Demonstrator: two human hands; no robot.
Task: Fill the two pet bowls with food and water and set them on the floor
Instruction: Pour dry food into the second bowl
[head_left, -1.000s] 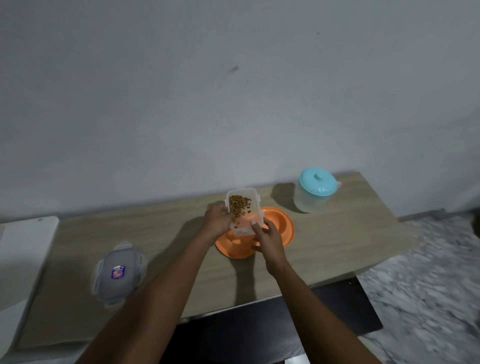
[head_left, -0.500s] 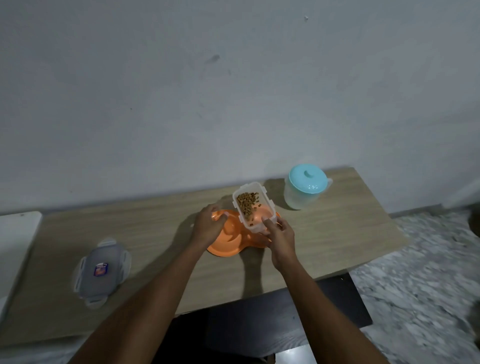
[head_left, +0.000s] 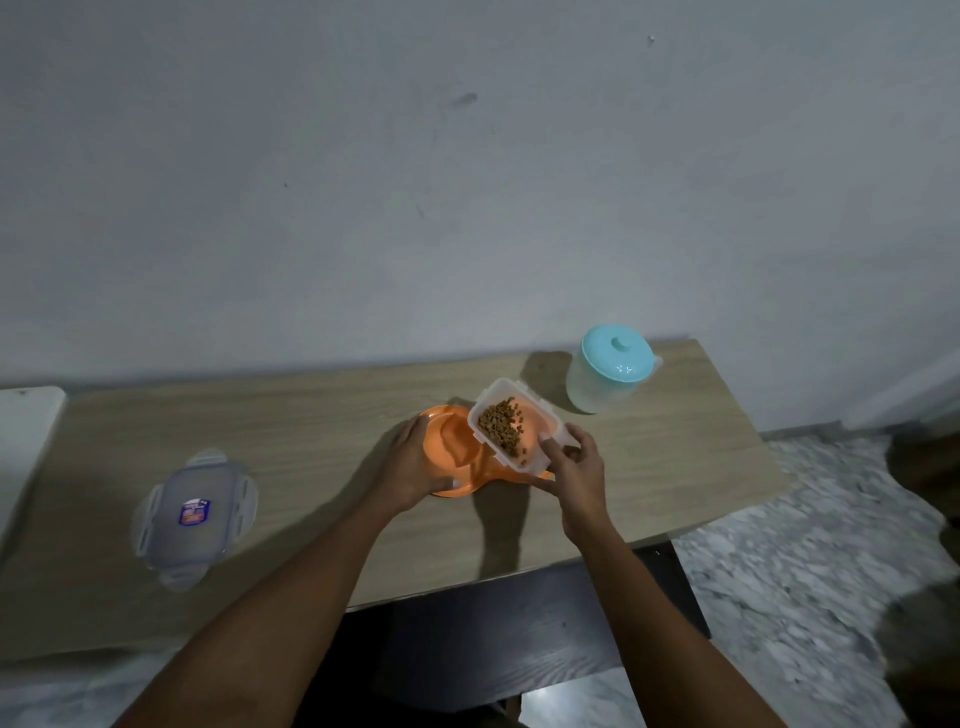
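Surface: a light wood-grain table (head_left: 332, 426) against a pale grey wall; marbled floor (head_left: 810, 545) to its right
Pet bowls: an orange double pet bowl (head_left: 457, 447) lies flat on the table near its front middle; the left well shows bare orange, no kibble seen in it; the right well is largely hidden behind the container
Left hand: the left hand (head_left: 410, 467) grips the bowl's left edge, fingers curled over the rim, thumb along the near side; clamped on the bowl
Right hand: the right hand (head_left: 576, 467) pinches the near right edge of the food container (head_left: 514, 423); closed on it
Food container: clear rectangular tub with latch flaps, held above the bowl's right half, tilted; brown kibble (head_left: 501, 423) lies along its left interior
Container lid: a clear snap lid (head_left: 195, 517) with a small blue label lies flat on the table, well apart to the left
Water pitcher: a translucent pitcher (head_left: 608, 371) with a light blue lid stands upright at the table's far right, near the container but not touching; water level cannot be told
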